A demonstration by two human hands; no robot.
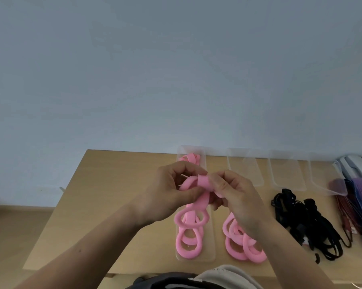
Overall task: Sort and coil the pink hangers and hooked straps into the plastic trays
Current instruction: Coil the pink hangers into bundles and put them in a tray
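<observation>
Left hand (171, 190): I see its fingers curled round the held pink hanger (199, 203), thumb and fingertips clamping the left end of the bend.
Right hand (236, 197): I read it as pinching the folded loop at the top of the same hanger, between thumb and fingers.
Held pink hanger: raised between both hands over the leftmost tray (211, 236); its ring end hangs down to the stack below, and I cannot tell whether it touches.
Stacked pink hangers (188, 245): lying lengthwise inside that tray, rings overlapping.
Loose pink hangers (238, 249): a heap on the table (113, 195), just beside the tray's right wall, partly hidden by the right wrist.
Clear trays (244, 170): I count three more in a row along the far edge, to the right.
Black straps (307, 222): a tangled pile on the table, right of the pink heap.
Coloured straps (355, 205): red, purple and blue, at the right edge; the last tray's near corner overlaps them.
White device (355, 165): at the far right corner; I cannot identify it.
</observation>
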